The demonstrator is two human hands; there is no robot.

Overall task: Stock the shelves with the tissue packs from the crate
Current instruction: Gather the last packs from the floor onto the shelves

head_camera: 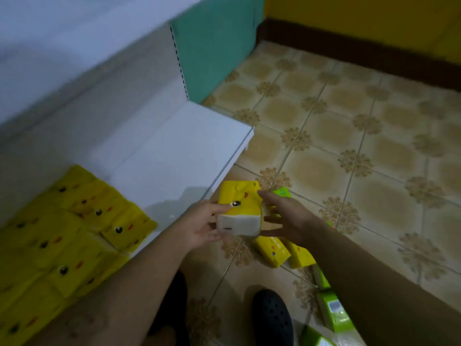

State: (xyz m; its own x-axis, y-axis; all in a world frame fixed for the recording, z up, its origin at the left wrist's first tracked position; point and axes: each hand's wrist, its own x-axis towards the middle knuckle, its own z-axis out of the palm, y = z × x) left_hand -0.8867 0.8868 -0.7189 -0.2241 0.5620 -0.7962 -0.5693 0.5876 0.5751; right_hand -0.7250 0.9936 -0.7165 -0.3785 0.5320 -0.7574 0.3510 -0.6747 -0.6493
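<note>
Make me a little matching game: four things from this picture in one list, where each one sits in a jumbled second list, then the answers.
Things:
1. held yellow pack
2. stacked yellow packs
3. green packs
4. black shoe

Places:
A. on the white shelf
B. on the floor tiles, bottom middle
C. between left hand and right hand
D. on the floor tiles beside the right forearm

Pairs: 1-C, 2-A, 3-D, 4-B.

Legible text: none.
- Item: yellow tissue pack [239, 208], nearest. Cartoon face print only. There is a small dark mark on its white end, too blurred to read.
- Item: green pack [334, 312] on the floor [349, 121]. Pale label patch, its print too small and blurred to make out.
</note>
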